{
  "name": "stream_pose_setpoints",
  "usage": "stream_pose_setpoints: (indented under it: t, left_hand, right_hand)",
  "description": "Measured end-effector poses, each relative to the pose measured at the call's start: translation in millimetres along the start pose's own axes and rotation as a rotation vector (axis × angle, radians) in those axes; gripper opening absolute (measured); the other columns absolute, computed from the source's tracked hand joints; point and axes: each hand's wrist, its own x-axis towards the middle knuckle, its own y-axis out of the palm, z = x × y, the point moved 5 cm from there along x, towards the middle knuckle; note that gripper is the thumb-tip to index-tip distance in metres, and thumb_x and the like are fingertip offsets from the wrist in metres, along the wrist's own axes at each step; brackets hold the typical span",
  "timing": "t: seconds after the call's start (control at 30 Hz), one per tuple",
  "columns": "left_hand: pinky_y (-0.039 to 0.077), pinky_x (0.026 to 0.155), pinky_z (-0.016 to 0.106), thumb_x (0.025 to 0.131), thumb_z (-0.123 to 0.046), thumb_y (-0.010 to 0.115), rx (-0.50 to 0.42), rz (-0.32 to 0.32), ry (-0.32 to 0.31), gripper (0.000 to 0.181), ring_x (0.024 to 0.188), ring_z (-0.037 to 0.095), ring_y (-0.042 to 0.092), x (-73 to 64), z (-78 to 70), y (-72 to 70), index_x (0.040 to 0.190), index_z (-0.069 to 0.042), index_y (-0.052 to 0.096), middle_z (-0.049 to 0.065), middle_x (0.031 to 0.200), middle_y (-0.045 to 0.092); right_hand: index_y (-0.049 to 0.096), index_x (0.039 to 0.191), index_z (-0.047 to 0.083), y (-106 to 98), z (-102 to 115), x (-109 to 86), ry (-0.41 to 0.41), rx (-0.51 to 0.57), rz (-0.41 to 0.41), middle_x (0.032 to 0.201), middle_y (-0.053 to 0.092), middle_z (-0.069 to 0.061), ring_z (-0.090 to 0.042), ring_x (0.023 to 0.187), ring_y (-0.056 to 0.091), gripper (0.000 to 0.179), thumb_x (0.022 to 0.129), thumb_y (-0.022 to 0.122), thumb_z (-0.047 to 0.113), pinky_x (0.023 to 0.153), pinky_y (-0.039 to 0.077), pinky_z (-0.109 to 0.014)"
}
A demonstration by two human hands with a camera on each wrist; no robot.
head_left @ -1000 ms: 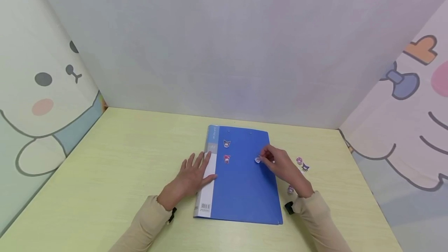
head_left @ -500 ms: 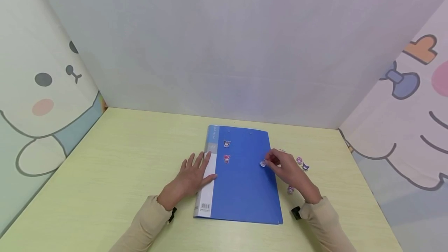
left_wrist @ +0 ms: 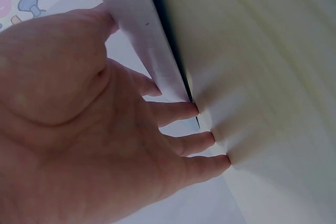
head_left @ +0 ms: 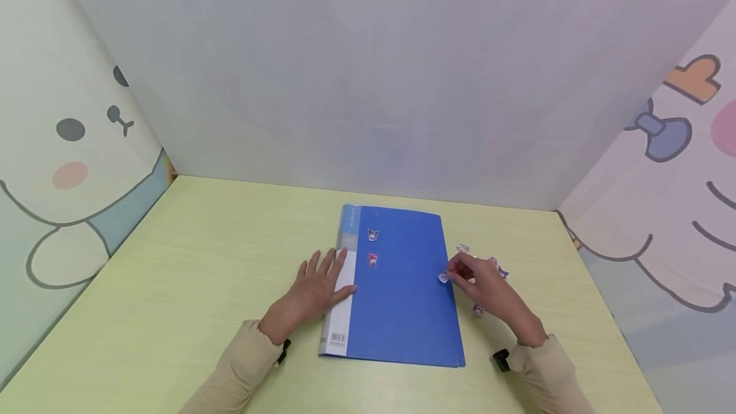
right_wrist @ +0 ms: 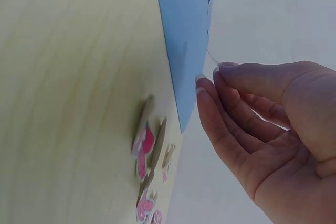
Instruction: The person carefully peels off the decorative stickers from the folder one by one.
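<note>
A blue file folder [head_left: 402,312] with a white and grey spine lies upright to me on the table. My left hand [head_left: 310,292] rests across its spine, fingers spread and thumb on the cover; in the left wrist view, several fingertips reach past the spine to the table. Between thumb and fingertips, my right hand [head_left: 483,283] pinches a small pale cartoon sticker [head_left: 443,277] over the folder's right edge. The right wrist view shows that sticker only as a thin edge. Two cartoon stickers, a dark one [head_left: 373,235] and a pink one [head_left: 373,260], sit on the cover's upper left.
Right of the folder lie several loose stickers, among them a pale one [head_left: 462,248], a dark one [head_left: 503,273] and a purple one [head_left: 478,310]; my right hand partly covers this group. A pale wall [head_left: 368,114] stands behind the yellowish table [head_left: 241,229], with cartoon-printed sheets at both sides.
My right hand has moved rightward and slightly nearer, carrying the pinched sticker from over the cover to the folder's right edge. My left hand has stayed in place.
</note>
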Motion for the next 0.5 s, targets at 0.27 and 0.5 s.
stream_pose_setpoints:
  t: [0.27, 0.5]
  left_hand:
    - [0.020, 0.117, 0.069, 0.105, -0.046, 0.056, -0.008, 0.004, -0.002, 0.078, 0.149, 0.054, 0.021, 0.5, -0.4, -0.4, 0.162, -0.004, 0.025, 0.026, 0.163, 0.028]
    - [0.019, 0.118, 0.068, 0.104, -0.046, 0.056, -0.018, 0.012, -0.008, 0.078, 0.150, 0.054, 0.020, 0.2, 0.1, -0.3, 0.162, -0.004, 0.024, 0.026, 0.164, 0.027]
  right_hand:
    - [0.066, 0.094, 0.007, -8.1, -0.2, -14.7, -0.055, -0.036, -0.016, 0.083, 0.069, 0.003, -0.010, 0.072, 0.068, 0.016, 0.089, 0.075, -0.006, 0.078, 0.058, -0.042]
    - [0.068, 0.093, 0.006, -15.8, -2.8, -28.7, -0.099, -0.044, -0.057, 0.081, 0.067, 0.002, -0.003, 0.068, 0.060, 0.016, 0.088, 0.076, -0.008, 0.059, 0.054, -0.023]
